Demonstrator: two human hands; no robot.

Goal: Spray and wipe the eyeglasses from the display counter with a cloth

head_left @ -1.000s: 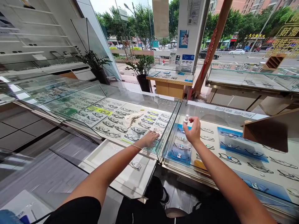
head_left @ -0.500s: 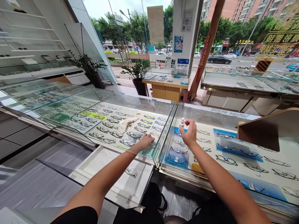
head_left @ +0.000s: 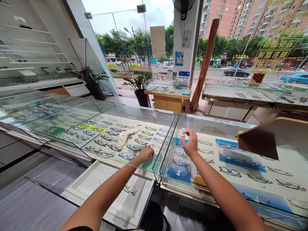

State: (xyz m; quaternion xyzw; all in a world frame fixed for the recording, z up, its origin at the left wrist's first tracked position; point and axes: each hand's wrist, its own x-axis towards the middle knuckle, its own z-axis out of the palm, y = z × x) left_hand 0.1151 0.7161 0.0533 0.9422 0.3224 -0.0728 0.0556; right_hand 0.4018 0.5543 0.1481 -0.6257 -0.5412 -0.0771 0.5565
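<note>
My right hand (head_left: 191, 143) grips a small white bottle (head_left: 183, 132) upright above the right glass display case. My left hand (head_left: 147, 153) is low over the near right corner of the left display case, its fingers curled downward; what they hold, if anything, is hidden. Close to its left lie dark-framed eyeglasses (head_left: 134, 147) and another pair of eyeglasses (head_left: 127, 156). A crumpled cream cloth (head_left: 127, 136) rests on the rows of glasses farther back. Below my left forearm, a single pair of glasses (head_left: 130, 189) sits in a pulled-out white drawer (head_left: 106, 179).
A glass partition (head_left: 166, 144) stands between the two cases. Blue display mats (head_left: 179, 173) carry glasses on the right. A brown wooden stand (head_left: 258, 141) is at the right. Potted plants (head_left: 141, 96) and a small display table (head_left: 167, 102) stand beyond.
The view has tilted up slightly, so the scene sits lower in the picture. Both hands keep nearly the same places over the cases, and the bottle stays in my right hand.
</note>
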